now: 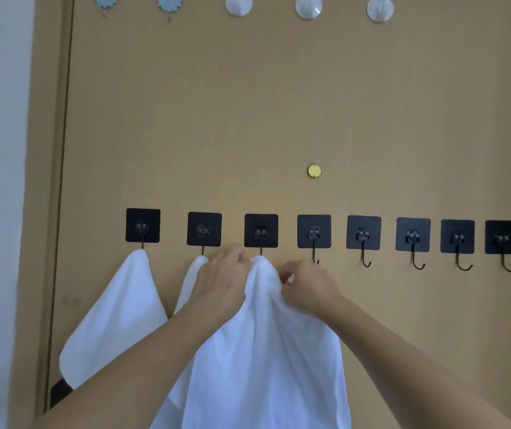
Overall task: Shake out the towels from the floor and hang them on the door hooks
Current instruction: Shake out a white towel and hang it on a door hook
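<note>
towel (263, 351): white, top bunched at hook 3 (261, 231)
left hand (223, 283): pinching the towel's top
right hand (307, 287): pinching it too
door (279, 103): tan, 8 black hooks

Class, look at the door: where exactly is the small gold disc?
In the head view, the gold disc sits on the door right of centre, directly above the fourth black hook from the left, well below the white round hooks.

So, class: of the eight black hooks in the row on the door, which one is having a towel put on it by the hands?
The third black hook from the left: both hands grip the white towel bunched at it. The first two already hold towels; the other five are bare.
</note>
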